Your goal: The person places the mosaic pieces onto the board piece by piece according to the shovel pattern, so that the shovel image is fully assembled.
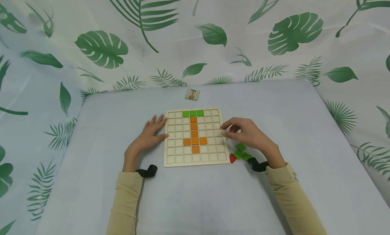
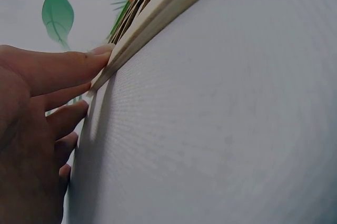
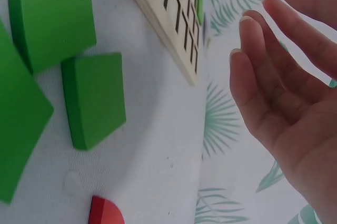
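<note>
A square wooden grid board (image 1: 179, 159) lies on the table, with a row of green tiles (image 1: 193, 113) at its far side and orange tiles (image 1: 194, 134) in a cross-like column below. My left hand (image 1: 150, 133) rests at the board's left edge, fingers spread; in the left wrist view the thumb (image 2: 68, 69) touches the rim. At the right edge is my right hand (image 1: 248, 132), its fingers loosely bent and nothing visible between them. Loose green tiles (image 3: 97, 100) and a red piece (image 1: 233, 158) with a curved edge lie beneath and beside the right wrist.
A small card (image 1: 192, 94) printed with a grid pattern lies beyond the board. The white-covered table (image 1: 195, 197) meets a leaf-patterned cloth (image 1: 170, 66) at the back and sides. Black cameras (image 1: 147, 171) are strapped to both wrists.
</note>
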`<action>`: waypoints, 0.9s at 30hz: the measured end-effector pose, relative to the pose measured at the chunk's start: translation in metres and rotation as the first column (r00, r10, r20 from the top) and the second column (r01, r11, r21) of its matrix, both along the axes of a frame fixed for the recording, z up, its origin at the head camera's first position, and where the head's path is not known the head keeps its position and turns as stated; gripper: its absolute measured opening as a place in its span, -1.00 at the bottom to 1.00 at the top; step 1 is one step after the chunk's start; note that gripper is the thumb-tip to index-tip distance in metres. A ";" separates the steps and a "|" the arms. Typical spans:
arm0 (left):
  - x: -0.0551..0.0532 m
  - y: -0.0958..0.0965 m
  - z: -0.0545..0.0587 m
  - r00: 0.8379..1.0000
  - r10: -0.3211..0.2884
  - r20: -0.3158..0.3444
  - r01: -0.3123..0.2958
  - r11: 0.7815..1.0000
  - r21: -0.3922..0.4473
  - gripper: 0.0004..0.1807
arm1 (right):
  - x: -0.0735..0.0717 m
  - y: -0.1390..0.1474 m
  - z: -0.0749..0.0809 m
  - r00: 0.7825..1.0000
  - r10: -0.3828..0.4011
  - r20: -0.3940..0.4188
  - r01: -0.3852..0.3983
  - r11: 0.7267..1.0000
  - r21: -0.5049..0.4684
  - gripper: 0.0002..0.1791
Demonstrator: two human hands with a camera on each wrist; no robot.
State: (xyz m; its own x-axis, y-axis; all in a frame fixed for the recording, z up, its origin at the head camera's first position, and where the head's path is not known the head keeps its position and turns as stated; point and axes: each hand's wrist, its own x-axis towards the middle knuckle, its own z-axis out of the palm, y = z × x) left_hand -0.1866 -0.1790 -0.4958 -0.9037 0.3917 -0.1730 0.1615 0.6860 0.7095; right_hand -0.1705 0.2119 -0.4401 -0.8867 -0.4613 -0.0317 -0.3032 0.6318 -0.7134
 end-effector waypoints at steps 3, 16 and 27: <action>0.001 0.000 0.000 1.000 0.001 0.001 -0.001 1.000 0.002 -0.19 | 0.000 0.004 0.000 1.000 -0.005 0.014 0.004 1.000 0.023 -0.74; 0.001 0.000 -0.002 1.000 -0.001 0.005 0.001 1.000 0.004 -0.18 | -0.006 0.026 0.003 0.988 -0.048 0.148 0.032 0.994 0.108 -0.68; -0.001 0.000 -0.001 1.000 -0.012 0.007 0.012 1.000 0.006 -0.18 | -0.010 0.042 -0.002 0.974 -0.021 0.225 -0.011 0.990 0.141 -0.72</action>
